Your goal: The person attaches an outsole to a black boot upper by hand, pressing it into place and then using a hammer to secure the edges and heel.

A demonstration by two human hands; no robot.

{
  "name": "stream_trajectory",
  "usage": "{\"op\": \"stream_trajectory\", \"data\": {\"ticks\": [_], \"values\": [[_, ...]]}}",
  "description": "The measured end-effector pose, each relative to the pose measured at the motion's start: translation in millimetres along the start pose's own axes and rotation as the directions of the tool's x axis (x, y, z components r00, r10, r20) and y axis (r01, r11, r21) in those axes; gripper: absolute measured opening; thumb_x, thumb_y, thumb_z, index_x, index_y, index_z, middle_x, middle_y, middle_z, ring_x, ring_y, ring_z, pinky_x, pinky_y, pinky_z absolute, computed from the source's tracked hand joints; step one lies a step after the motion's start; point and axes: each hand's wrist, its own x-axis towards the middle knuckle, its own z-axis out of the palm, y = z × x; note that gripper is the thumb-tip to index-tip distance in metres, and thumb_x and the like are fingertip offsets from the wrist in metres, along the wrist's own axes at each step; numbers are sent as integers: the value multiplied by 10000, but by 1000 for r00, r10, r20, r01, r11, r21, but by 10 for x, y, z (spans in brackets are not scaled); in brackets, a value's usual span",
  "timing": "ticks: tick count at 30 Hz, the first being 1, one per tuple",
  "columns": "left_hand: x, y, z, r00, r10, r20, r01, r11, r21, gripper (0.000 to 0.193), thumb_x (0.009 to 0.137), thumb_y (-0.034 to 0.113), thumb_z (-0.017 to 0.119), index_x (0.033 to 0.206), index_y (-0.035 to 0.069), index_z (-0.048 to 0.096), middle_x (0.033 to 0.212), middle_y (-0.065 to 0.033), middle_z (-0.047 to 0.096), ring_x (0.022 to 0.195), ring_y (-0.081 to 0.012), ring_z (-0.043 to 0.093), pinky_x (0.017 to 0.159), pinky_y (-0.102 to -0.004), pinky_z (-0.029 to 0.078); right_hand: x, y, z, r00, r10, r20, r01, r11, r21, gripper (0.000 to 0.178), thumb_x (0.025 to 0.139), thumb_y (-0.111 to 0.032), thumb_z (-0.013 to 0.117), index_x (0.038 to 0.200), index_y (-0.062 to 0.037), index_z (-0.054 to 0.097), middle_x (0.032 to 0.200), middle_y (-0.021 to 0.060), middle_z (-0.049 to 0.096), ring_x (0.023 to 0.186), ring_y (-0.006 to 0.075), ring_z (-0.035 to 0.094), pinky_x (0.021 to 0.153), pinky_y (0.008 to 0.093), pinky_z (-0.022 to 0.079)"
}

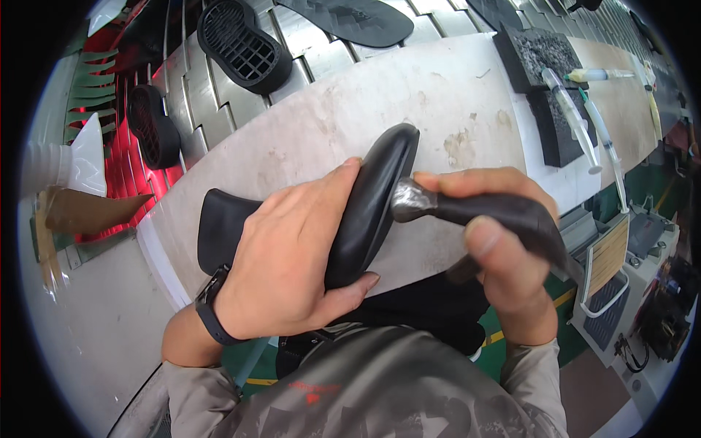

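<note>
Two black outsoles (244,47) with gridded insides (red light glows around the left one) lie on the slatted metal conveyor (219,120), near a flat dark sole piece (358,20). On the right of the pale worktable (314,139), plastic syringes (570,111) rest over dark foam-like blocks (551,139). At far left, a brown flap (95,212) juts out below a white pointed piece (87,157)

The boot (369,208) is black, the tabletop (307,139) off-white.

No legible text. Grey shirt (423,369) front has a small line of red print (315,386) with a red emblem (313,399) beside it, plus big block characters (358,423) near the lower edge, broken up by folds.
</note>
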Motion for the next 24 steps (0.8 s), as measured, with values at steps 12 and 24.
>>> {"op": "stream_trajectory", "data": {"ticks": [12, 24], "values": [[19, 67, 32, 1000, -21, -21, 21, 999, 24, 1029, 662, 112, 865, 1528, -136, 368, 1419, -298, 576, 1165, -440, 633, 983, -478, 501, -82, -77, 105, 946, -286, 154, 325, 863, -387, 383, 920, -125, 765, 1239, 65, 672, 1190, 264, 735, 1076, 319, 729, 921, 412, 585], [1, 50, 37, 998, 5, -66, -3, 999, 37, 1044, 649, 147, 880, 1527, -119, 381, 1409, -268, 589, 1173, -434, 625, 994, -476, 492, 401, -160, -66, 984, -61, -165, 41, 992, -121, 303, 949, -166, 693, 1141, 63, 743, 1060, 150, 778, 980, 181, 737, 887, 337, 599]]}}
